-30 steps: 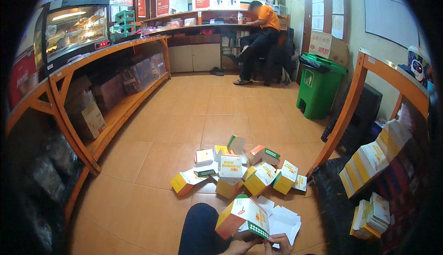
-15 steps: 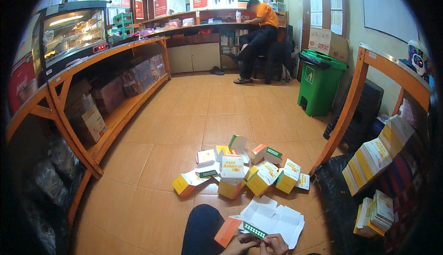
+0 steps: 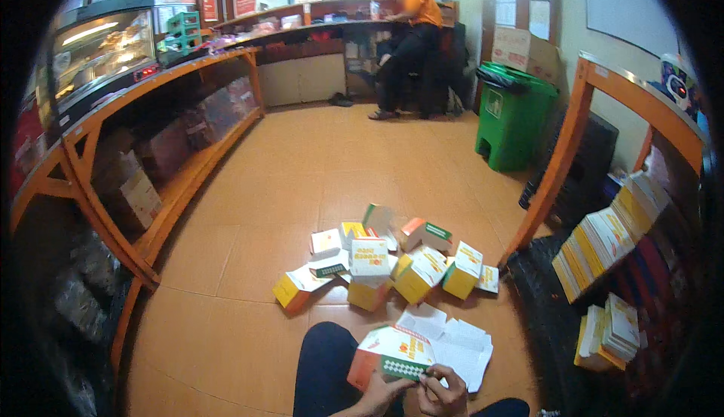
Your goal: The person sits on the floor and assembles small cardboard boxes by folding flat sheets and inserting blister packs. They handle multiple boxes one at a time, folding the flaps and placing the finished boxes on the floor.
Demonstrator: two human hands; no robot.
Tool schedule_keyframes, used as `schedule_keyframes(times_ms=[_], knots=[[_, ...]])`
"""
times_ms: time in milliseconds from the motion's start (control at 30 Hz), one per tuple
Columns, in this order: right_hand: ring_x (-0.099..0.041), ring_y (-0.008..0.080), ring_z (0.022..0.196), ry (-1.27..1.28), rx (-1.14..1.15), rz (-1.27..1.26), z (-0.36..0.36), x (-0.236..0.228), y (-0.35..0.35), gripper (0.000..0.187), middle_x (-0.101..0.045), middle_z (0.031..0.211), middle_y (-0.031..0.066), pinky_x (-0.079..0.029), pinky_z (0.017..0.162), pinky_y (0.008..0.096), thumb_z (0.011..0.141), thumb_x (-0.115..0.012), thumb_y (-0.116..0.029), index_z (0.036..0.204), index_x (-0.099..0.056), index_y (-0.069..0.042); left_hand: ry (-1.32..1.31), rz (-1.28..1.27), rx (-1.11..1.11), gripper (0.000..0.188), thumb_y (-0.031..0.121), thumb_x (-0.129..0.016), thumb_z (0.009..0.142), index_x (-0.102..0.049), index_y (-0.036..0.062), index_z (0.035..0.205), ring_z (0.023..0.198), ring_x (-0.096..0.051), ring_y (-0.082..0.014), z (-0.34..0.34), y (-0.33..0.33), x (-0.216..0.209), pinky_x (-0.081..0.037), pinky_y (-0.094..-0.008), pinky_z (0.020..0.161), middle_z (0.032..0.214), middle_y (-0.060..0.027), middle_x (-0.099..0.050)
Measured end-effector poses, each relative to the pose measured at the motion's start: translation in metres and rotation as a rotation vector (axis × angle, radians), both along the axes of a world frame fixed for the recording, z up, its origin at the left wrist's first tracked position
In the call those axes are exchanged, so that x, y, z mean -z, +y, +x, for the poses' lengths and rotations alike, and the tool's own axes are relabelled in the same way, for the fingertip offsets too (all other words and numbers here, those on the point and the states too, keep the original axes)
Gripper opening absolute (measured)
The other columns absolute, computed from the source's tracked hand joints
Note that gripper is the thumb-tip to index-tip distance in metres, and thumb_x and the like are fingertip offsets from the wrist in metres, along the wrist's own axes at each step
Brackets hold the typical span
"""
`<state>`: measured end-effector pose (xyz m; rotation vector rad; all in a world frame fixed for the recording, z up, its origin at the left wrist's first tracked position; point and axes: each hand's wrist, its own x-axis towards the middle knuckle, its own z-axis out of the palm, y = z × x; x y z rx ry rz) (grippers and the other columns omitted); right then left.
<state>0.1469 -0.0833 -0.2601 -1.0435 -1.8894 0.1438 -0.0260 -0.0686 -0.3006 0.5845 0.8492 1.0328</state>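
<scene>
Between my knees I hold a small cardboard food box (image 3: 392,341) with a white top, an orange end and a green patterned side. My left hand (image 3: 381,394) is closed on its lower edge by the orange end. At the right corner of the green side, the fingers of my right hand (image 3: 443,391) pinch the box edge. White unfolded cardboard blanks (image 3: 461,348) lie on the floor just behind it. Beyond them is a loose pile of folded boxes (image 3: 369,262) in white, yellow, orange and green.
Stacked flat cartons (image 3: 596,247) and a smaller bundle (image 3: 609,332) sit at the right. An orange-framed counter (image 3: 170,213) runs along the left under a lit food display case (image 3: 105,51). A green bin (image 3: 513,119) stands far right; a person in orange (image 3: 415,17) sits at the back.
The box in my hands has been turned up and now shows its white printed top as a folded shape. My right hand has shifted slightly up. The view has tilted down a little.
</scene>
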Motion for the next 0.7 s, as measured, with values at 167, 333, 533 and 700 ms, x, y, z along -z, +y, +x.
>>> schedule_keyframes(times_ms=[167,333,533,700], knots=[[-0.062,0.0297,0.100,-0.034,0.108,0.006,0.002,-0.006,-0.003,0.030,-0.061,0.118,0.0113,-0.053,0.086,0.0427,0.066,-0.078,-0.009,0.096,-0.072,-0.009,-0.008,-0.065,0.030,0.030,0.002,-0.072,0.090,-0.063,-0.0055,0.118,0.101,-0.068,-0.0192,0.002,-0.004,-0.030,-0.055,-0.0321,0.091,0.110,-0.0126,-0.070],[-0.056,0.0324,0.122,0.148,0.037,-0.170,-0.003,-0.010,-0.006,0.038,-0.059,0.133,0.0156,-0.045,0.102,0.0443,0.068,-0.078,-0.007,0.104,-0.069,-0.012,-0.006,-0.059,-0.022,0.030,0.002,-0.070,0.091,-0.061,-0.0061,0.119,0.103,-0.067,-0.0193,0.007,0.002,-0.043,-0.054,-0.0332,0.092,0.113,-0.0122,-0.069],[-0.065,0.0353,0.108,0.312,0.203,-0.030,-0.010,0.017,0.003,0.041,-0.064,0.122,0.0157,-0.049,0.092,0.0451,0.083,-0.071,-0.011,0.121,-0.057,-0.006,-0.212,-0.053,0.029,0.031,0.004,-0.068,0.093,-0.059,-0.0059,0.121,0.101,-0.067,-0.0199,0.000,0.009,-0.047,-0.053,-0.0332,0.094,0.114,-0.0127,-0.068],[-0.067,0.0340,0.090,0.364,0.370,-0.135,0.006,0.020,0.000,0.035,-0.067,0.097,0.0158,-0.053,0.077,0.0416,0.094,-0.064,-0.035,0.105,-0.065,-0.002,-0.539,-0.194,0.068,0.034,0.013,-0.064,0.098,-0.055,-0.0022,0.127,0.095,-0.066,-0.0213,-0.007,0.022,-0.043,-0.054,-0.0309,0.087,0.112,-0.0122,-0.066]])
